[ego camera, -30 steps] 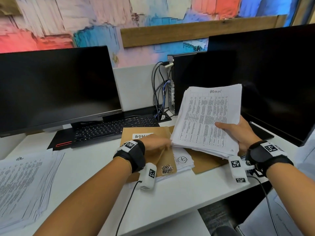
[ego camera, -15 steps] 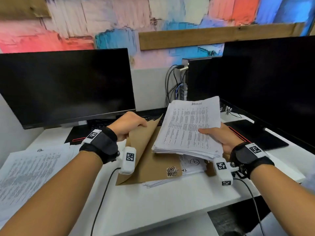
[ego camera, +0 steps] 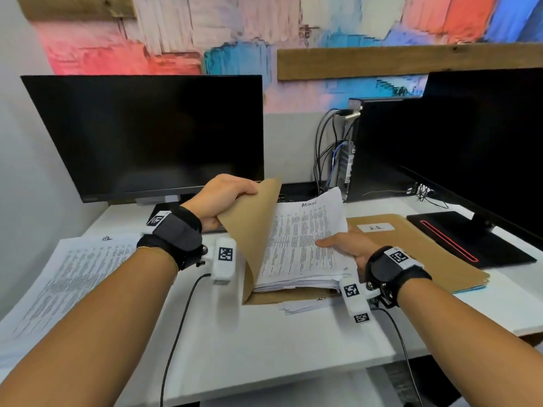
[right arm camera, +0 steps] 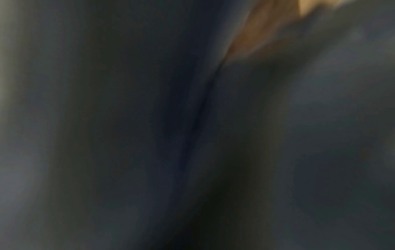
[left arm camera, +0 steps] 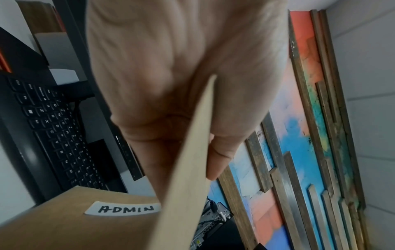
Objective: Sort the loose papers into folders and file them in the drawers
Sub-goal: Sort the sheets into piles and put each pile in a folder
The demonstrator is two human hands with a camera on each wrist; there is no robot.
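Left hand (ego camera: 219,198) pinches folder cover (ego camera: 252,230), label (left arm camera: 123,208) reads "ADMIN". Right hand (ego camera: 348,245) grips paper stack (ego camera: 302,245), headed "ADMIN", inside the folder.

Surface: white desk (ego camera: 264,342).
Left: loose paper stack (ego camera: 67,277).
Centre: open brown folder (ego camera: 293,296), keyboard (left arm camera: 59,132).
Right: closed brown folder (ego camera: 426,254), monitor base (ego camera: 470,239).
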